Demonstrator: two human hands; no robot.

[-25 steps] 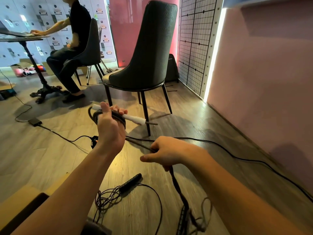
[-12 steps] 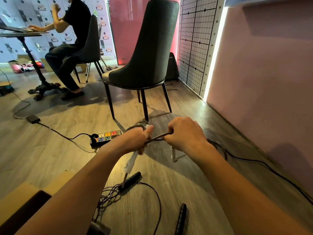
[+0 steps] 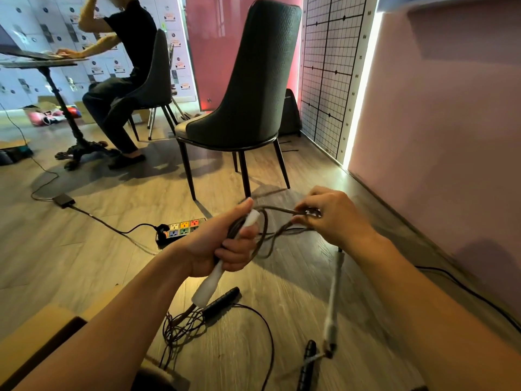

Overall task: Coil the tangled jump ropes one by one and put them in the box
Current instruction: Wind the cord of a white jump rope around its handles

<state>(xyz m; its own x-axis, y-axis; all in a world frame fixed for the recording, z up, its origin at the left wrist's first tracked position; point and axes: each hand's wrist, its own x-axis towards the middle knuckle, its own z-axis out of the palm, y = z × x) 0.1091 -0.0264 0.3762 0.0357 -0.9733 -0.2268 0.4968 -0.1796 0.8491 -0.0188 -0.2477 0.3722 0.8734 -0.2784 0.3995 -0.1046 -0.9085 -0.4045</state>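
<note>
On the floor [image 3: 282, 292] lies a thin tangled dark rope [image 3: 183, 325] with a black handle [image 3: 221, 300]. Above it, the left hand [image 3: 222, 244] has its fingers clenched around the white handle [image 3: 210, 283] and loops of a grey rope [image 3: 265, 230]. The right hand [image 3: 329, 215] pinches its slack. The rope looks light and limp, so it is best held at the stiff handles.

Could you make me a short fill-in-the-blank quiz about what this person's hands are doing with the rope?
1. The left hand grips a ____ rope handle.
2. The right hand pinches the ____.
3. A black handle lies on the ____.

Missing words: white; rope; floor
</note>
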